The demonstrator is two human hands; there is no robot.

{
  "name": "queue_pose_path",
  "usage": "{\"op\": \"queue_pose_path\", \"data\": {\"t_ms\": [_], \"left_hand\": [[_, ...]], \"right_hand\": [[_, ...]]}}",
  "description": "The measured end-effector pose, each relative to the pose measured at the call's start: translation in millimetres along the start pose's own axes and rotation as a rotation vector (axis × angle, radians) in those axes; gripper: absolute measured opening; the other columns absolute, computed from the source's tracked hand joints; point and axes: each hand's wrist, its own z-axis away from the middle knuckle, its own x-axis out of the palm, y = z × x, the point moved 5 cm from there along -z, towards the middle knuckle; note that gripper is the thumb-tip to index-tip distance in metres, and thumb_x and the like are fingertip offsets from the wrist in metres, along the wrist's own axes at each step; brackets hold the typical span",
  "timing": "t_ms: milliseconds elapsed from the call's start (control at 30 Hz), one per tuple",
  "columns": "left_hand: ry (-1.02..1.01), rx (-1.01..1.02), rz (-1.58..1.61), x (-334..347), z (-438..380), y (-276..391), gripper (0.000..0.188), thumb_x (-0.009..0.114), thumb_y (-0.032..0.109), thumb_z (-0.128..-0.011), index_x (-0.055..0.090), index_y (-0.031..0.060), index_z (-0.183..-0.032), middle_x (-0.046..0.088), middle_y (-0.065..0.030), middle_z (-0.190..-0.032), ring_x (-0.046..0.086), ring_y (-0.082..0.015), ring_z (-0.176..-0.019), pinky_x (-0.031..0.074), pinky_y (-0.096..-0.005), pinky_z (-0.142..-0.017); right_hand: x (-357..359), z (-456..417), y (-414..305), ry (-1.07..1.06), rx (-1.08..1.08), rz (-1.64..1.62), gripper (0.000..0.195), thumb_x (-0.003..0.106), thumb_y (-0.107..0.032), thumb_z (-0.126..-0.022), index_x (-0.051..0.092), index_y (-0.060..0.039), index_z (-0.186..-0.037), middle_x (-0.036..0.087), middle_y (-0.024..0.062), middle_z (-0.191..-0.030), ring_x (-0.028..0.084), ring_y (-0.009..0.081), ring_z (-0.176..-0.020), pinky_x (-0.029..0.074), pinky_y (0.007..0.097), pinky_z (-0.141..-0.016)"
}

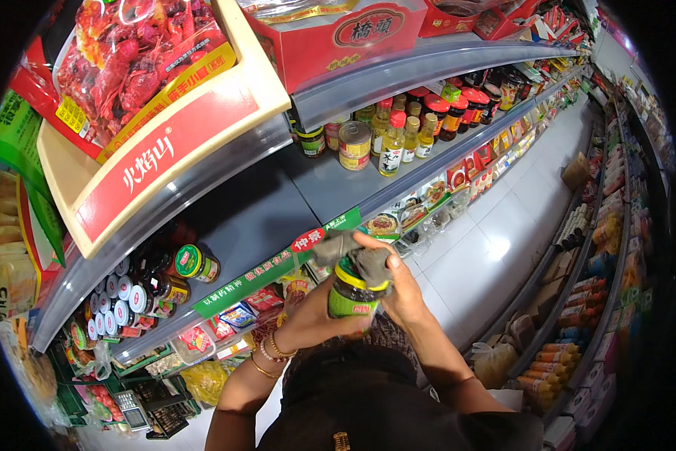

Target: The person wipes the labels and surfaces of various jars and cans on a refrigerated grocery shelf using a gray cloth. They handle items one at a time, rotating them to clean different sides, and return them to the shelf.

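Observation:
In front of my body, my left hand (312,315), with bracelets at the wrist, grips a glass jar (349,303). The jar is tilted, with a green label and a yellow-rimmed green lid. My right hand (405,290) holds a grey cloth (372,264) against the lid, which it partly covers. A loose part of the cloth hangs over the shelf's front edge. Beyond the hands is a grey shop shelf (259,208) with a green printed strip (264,270) along its front. A similar green-lidded jar (196,264) stands on it, to the left.
White-lidded jars (121,307) crowd the shelf's left end. Bottles (392,144), a can (354,145) and red-lidded jars (456,115) stand farther right. An upper shelf with a display box (163,163) overhangs. A tiled aisle (484,242) runs right, towards another stocked shelf (586,270).

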Motion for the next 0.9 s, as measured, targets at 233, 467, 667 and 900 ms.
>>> {"op": "queue_pose_path", "data": {"t_ms": [233,467,667,900], "left_hand": [[0.511,0.157,-0.874,-15.4,3.3,-7.3,0.058,0.073,0.030,-0.073,0.051,-0.0010,-0.117,0.065,-0.0199,-0.097,0.065,-0.0362,-0.089,0.053,-0.0432,-0.073],[0.407,0.263,-1.106,-2.7,27.3,1.2,0.053,0.076,0.032,-0.067,0.061,0.0055,-0.111,0.066,-0.0138,-0.099,0.065,-0.0350,-0.085,0.053,-0.0416,-0.073],[0.419,0.202,-1.000,-1.2,41.4,20.6,0.071,0.079,0.039,-0.065,0.053,-0.0007,-0.119,0.067,-0.0178,-0.090,0.066,-0.0374,-0.081,0.054,-0.0430,-0.072],[0.994,0.346,-0.884,-98.5,18.9,-2.1,0.052,0.080,0.020,-0.073,0.047,0.0008,-0.109,0.067,-0.0172,-0.091,0.068,-0.0336,-0.079,0.054,-0.0380,-0.071]], "right_hand": [[33.2,31.0,4.7,0.366,-0.432,1.013,0.046,0.052,-0.027,-0.096,0.049,-0.0067,-0.138,0.041,0.0165,-0.142,0.034,0.0319,-0.136,0.025,0.0414,-0.112],[55.5,8.8,-14.2,-0.128,-0.439,1.420,0.037,0.067,-0.011,-0.078,0.066,-0.0112,-0.115,0.053,0.0108,-0.129,0.049,0.0320,-0.120,0.041,0.0399,-0.096],[28.6,-10.2,-1.4,-0.350,0.019,0.413,0.039,0.048,-0.022,-0.100,0.054,0.0011,-0.130,0.051,0.0139,-0.132,0.047,0.0240,-0.125,0.034,0.0359,-0.105],[12.5,-1.4,13.0,-0.083,0.005,0.232,0.047,0.045,-0.023,-0.101,0.043,0.0031,-0.140,0.042,0.0126,-0.145,0.035,0.0211,-0.136,0.023,0.0338,-0.113]]}}
